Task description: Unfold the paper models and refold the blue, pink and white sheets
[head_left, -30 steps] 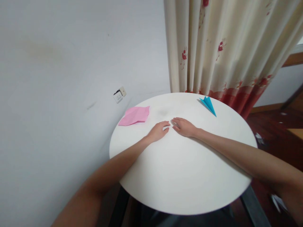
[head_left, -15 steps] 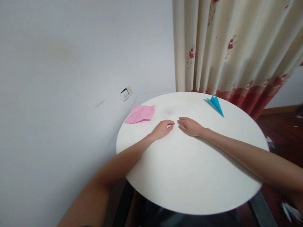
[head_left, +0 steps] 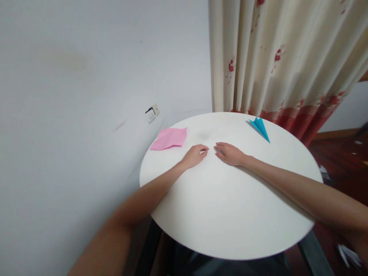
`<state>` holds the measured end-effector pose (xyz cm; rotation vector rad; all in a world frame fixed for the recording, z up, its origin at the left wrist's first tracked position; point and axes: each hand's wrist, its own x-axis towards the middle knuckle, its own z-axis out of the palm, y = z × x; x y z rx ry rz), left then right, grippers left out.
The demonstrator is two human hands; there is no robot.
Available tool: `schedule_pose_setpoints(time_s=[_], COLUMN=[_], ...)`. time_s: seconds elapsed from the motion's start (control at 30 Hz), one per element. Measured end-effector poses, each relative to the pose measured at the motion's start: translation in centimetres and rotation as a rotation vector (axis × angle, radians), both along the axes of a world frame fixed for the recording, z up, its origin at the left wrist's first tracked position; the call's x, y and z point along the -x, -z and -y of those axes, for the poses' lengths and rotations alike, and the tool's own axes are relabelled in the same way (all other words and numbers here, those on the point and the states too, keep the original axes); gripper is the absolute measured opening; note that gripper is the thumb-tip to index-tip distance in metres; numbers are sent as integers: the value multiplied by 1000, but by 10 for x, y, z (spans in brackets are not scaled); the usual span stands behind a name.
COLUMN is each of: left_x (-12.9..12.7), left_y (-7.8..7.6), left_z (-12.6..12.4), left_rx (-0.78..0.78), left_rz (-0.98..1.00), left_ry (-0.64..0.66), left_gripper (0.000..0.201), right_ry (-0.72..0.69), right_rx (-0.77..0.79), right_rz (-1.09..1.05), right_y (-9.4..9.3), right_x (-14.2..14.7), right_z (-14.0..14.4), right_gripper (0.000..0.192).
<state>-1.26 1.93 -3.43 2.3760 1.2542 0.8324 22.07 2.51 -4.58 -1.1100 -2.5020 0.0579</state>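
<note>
Hands released: left hand [head_left: 194,156] curled into a near-pinch, right hand [head_left: 230,155] loosely curved, the two near each other over the round white worktop [head_left: 230,211]. Outward now, pink paper [head_left: 169,138] lies just beyond the left one, by the far-left edge; blue paper plane [head_left: 260,128] sits near the far-right edge, before the curtain [head_left: 287,69].

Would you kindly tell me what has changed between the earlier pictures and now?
The left hand has drawn slightly left, away from the right hand, and its thumb and fingers have closed nearer together. Nothing was visibly taken hold of or let go. The right hand, pink paper sheet and blue paper plane stayed where they were on the round white table.
</note>
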Motion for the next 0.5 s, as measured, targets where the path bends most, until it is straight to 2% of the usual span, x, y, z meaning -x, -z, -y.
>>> schedule_pose_setpoints(time_s=[0.13, 0.3, 0.4, 0.5], left_x=[2, 8, 14, 20], left_y=[-4, -11, -13, -14], left_z=[-1, -1, -1, -2], left_rx=[-96, -234, -228, -214], left_rz=[-101, -292, -419, -493], left_ry=[-48, -244, -357, -406], left_gripper=[25, 26, 29, 32], right_ry=[0, 1, 6, 4], right_rx=[5, 1, 5, 7], right_rz=[0, -3, -2, 0], right_y=[1, 2, 2, 1], right_x=[0, -1, -1, -2], right_z=[-1, -2, -1, 0], right_gripper=[36, 37, 37, 36])
